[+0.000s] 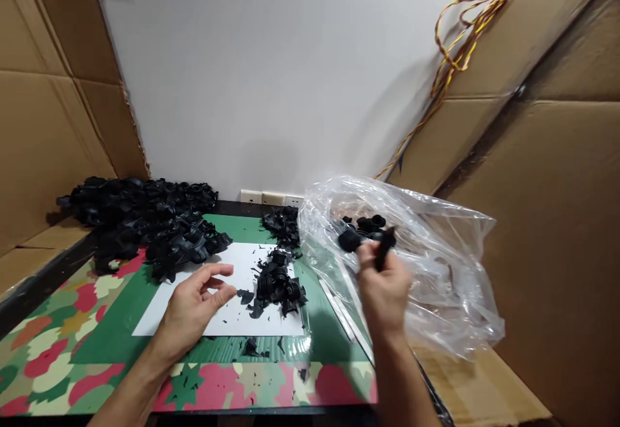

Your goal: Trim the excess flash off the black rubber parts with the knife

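Observation:
My left hand point(196, 304) is over the white sheet point(194, 314), its thumb and fingers curved and apart. A thin black scrap point(245, 296) lies just beyond the thumb tip; whether they touch is unclear. My right hand point(385, 285) is at the mouth of a clear plastic bag point(450, 278), closed around a dark elongated object point(386, 249) whose kind I cannot make out. By its fingertips is a rounded black piece point(349, 241), held or lying in the bag. More black pieces point(372, 223) are inside the bag. Ribbed black rubber parts point(278, 285) sit between my hands.
A large heap of black rubber parts point(179, 239) covers the left back. Torn black scraps point(281, 223) are piled near the sockets point(271, 198). White strips point(336, 311) lie right of the sheet. Cardboard walls point(557, 220) flank the table; twisted yellow-brown wire point(455, 59) hangs at right.

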A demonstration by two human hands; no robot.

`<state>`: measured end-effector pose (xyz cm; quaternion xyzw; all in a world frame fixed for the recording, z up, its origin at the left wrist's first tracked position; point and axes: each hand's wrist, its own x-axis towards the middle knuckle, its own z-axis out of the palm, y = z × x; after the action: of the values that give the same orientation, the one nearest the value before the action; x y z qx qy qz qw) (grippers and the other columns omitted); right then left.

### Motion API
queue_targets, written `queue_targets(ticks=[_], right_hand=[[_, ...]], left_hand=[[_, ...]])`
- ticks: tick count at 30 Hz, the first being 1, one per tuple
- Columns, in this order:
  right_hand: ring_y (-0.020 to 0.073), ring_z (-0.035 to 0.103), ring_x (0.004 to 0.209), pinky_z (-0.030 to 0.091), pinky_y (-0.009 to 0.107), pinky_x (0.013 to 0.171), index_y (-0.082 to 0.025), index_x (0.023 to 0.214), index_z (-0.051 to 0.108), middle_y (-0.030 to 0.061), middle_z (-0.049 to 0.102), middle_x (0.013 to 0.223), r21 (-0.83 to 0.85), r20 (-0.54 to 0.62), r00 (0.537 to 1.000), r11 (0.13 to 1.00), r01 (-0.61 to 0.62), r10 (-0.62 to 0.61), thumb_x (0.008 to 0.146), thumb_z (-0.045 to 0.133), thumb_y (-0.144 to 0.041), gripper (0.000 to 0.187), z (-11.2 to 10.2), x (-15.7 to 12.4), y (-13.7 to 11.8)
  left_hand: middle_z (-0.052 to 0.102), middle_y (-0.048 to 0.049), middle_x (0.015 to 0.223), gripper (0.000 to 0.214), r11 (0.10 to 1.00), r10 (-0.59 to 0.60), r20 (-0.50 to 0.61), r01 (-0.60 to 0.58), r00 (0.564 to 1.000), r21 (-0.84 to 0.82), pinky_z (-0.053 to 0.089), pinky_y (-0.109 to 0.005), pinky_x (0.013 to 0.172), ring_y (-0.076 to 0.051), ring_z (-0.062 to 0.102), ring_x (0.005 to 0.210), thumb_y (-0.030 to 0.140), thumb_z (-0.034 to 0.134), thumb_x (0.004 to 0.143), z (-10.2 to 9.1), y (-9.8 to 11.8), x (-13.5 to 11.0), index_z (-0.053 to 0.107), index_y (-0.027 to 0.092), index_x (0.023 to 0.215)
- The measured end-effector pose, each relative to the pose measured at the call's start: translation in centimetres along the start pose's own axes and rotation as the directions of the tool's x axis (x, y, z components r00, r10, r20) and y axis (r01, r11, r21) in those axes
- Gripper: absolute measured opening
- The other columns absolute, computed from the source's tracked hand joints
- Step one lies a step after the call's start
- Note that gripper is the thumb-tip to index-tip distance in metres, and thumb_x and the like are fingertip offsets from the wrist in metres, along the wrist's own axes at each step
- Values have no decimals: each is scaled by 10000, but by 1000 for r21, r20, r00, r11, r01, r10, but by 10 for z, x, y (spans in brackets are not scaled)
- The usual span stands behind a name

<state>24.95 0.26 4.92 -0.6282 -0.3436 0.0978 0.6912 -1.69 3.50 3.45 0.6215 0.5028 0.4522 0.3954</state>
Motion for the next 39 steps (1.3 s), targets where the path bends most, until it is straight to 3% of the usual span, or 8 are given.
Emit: queue_targets(ticks=[3,7,12,15,21,31,37,39], right_hand=[[247,551,671,381,338,598,-137,844,670,89,608,705,-521,-225,947,850,82,-230,776,510,-339,267,-24,60,-7],[276,550,598,341,347,544,-125,857,719,133,631,649,-778,-28,997,628,23,-71,712,544,-235,252,-29,83,4],[240,590,613,392,314,540,-164,870,689,106,681,733,-515,344,911,765,387,-228,808,493,-352,278,-8,9,21],[220,592,595,357,295,513,-207,785,664,76,683,734,-537,608,792,710,456,-50,809,536,-306,163,11,-32,27],[205,571,555,309,275,490,-219,682,611,25,619,602,-572,656,754,681,457,46,777,547,-223,114,27,-46,39],[212,577,555,429,314,532,-180,766,620,70,649,636,-321,518,853,910,262,-63,825,437,-389,284,20,-60,24],[196,606,572,471,289,530,-157,801,684,54,677,639,8,755,655,999,-38,18,790,546,-434,310,38,-74,2],[188,597,554,473,289,522,-153,780,691,47,669,624,16,752,658,996,-93,49,769,576,-451,320,41,-68,4]], left_hand=[[703,-92,860,345,998,-62,-12,62,998,10,478,-249,505,-185,612,665,408,720,630,4,4,1,714,156,865],[676,-63,698,343,992,-122,13,122,992,20,467,-258,503,-185,592,624,403,706,620,10,3,-2,719,147,847],[657,-46,633,321,988,-152,46,152,987,7,471,-263,522,-185,597,620,386,680,652,16,-5,-8,712,144,861],[644,-32,612,308,984,-179,82,178,981,9,463,-257,526,-171,589,597,378,674,665,17,-8,-12,706,144,863],[617,-15,606,277,981,-189,118,192,975,-15,458,-255,534,-161,586,588,354,674,676,19,-14,-19,707,147,857],[690,-65,907,345,961,-161,238,207,958,-185,492,-252,591,-131,599,634,224,728,646,46,-1,-30,707,164,985],[636,-21,642,304,832,-233,203,304,951,-464,428,-187,432,-109,567,524,329,792,628,50,2,-23,649,117,792],[624,-20,615,331,734,-338,181,379,924,-563,400,-184,372,-95,539,454,383,786,634,43,-3,-18,621,114,734]])
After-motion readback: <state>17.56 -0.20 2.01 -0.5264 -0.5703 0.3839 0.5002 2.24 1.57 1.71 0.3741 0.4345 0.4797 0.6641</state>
